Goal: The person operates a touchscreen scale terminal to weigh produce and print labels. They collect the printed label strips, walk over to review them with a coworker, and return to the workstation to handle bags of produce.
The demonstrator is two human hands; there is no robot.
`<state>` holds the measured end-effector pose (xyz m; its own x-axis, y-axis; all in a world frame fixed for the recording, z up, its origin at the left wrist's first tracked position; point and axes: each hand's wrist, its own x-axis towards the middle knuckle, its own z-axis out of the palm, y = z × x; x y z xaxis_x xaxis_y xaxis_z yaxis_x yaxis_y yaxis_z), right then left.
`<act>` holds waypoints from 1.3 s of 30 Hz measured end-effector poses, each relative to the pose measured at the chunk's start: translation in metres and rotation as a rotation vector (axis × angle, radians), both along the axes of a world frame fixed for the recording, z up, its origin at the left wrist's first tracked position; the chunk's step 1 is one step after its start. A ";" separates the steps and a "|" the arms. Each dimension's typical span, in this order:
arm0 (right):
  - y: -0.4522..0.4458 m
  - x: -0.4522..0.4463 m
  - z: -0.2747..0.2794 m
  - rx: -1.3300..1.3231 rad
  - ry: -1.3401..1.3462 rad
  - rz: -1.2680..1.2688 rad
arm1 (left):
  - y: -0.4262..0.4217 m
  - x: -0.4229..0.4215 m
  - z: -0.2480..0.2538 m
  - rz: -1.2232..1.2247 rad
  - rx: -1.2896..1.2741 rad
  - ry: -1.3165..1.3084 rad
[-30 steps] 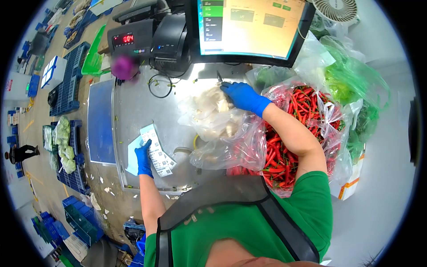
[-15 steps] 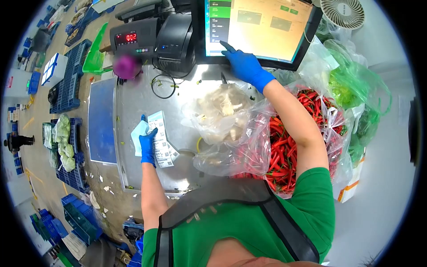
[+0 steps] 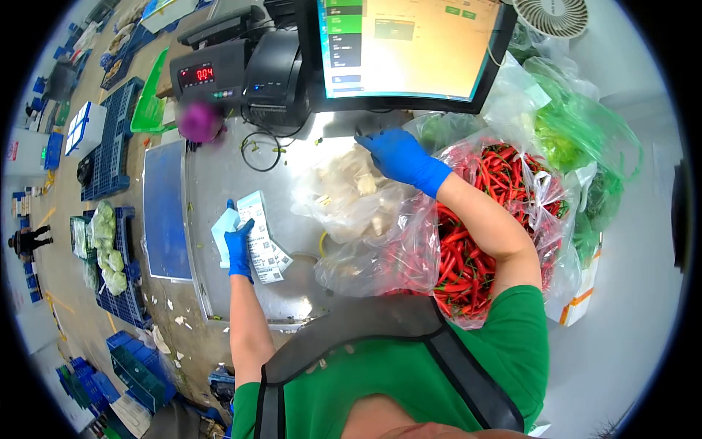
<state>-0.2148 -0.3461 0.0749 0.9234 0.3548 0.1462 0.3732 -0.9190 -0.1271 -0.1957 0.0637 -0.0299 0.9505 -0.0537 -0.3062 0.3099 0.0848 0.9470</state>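
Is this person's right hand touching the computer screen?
Apart. The head view shows the right hand below the screen, with a strip of metal counter between them.

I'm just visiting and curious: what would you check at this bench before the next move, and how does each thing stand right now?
1. Left grip has the printed labels: ok, strips held in it.
2. Label wording is right: cannot tell, the print is too small.
3. Right grip is empty: cannot tell, a dark object shows at its tip.
4. Right grip is clear of the bag of pale produce: cannot tell, the two overlap in this view.
5. Screen is lit: ok.
6. Red display reads zero: not ok, it shows 0.04.
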 end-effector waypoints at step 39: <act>-0.085 0.051 0.067 0.299 -0.233 -0.599 | 0.000 0.000 0.000 -0.002 -0.002 0.015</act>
